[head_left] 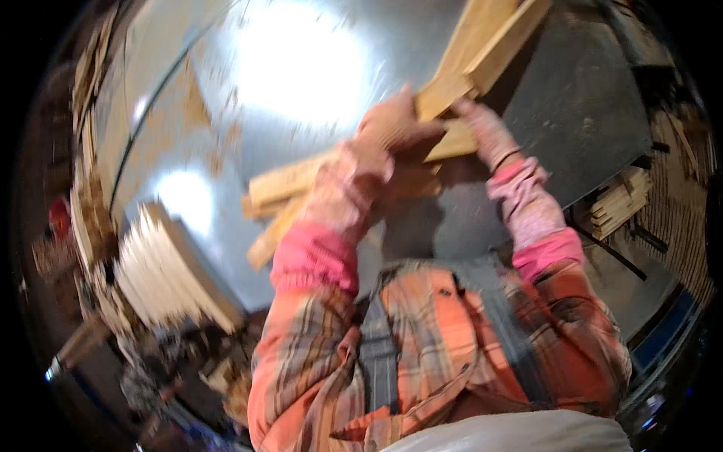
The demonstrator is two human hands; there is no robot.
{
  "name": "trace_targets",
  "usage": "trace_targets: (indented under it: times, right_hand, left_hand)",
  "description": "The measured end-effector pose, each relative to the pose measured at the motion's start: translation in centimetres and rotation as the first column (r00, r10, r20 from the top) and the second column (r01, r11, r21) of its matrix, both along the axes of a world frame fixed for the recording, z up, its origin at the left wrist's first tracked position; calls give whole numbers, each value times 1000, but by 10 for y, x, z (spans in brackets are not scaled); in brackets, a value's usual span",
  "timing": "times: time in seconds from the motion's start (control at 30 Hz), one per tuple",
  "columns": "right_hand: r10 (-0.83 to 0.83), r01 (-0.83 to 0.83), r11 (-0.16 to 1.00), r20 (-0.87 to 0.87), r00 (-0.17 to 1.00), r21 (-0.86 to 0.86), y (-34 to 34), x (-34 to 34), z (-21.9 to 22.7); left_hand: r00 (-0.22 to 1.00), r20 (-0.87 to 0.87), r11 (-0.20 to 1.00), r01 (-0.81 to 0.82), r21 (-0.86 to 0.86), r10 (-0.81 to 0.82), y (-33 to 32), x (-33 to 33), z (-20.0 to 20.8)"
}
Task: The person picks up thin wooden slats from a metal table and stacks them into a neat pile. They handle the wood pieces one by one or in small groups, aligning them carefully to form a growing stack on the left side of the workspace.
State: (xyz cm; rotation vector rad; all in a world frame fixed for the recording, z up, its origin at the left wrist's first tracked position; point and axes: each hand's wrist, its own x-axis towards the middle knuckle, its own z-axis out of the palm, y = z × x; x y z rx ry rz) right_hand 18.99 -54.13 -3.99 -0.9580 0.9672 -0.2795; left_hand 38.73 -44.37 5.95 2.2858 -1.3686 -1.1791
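Observation:
Two pale wooden boards (473,44) slant away from me toward the far edge of the metal table. Their near ends meet around a short block-like wooden end (443,96) between my hands. My left hand (395,124) closes on the left side of that end, its fingers partly hidden and a little blurred. On the opposite side my right hand (489,129) grips the same end, fingertips tucked at its edge. Beneath my left forearm lie several loose wooden strips (290,181), crossed over each other. One more strip (452,142) passes under both hands.
The shiny metal table (467,211) carries sawdust and a dark curved cable or line (154,98) at left. A stack of pale boards (169,264) sits at the near left edge. Off the right side, more stacked wood (621,202) stands lower down.

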Motion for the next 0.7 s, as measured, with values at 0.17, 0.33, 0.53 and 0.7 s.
trace_targets:
  times: [0.17, 0.33, 0.53, 0.7]
  right_hand:
    - [-169, -466, 710, -770, 616, -528, 28, 9, 59]
    - [179, -904, 315, -917, 357, -290, 64, 75, 138]
    - [273, -834, -458, -942, 197, -307, 116, 139, 144]
    - [122, -836, -547, -992, -30, -42, 114, 151, 104]
  left_hand:
    - [979, 191, 958, -8, -288, 66, 117, 30, -16]
    - [931, 222, 955, -296, -9, 290, 247, 60, -2]
    - [898, 374, 912, -66, -405, 231, 307, -9, -15]
    - [803, -193, 797, -590, -128, 563, 339, -80, -7]
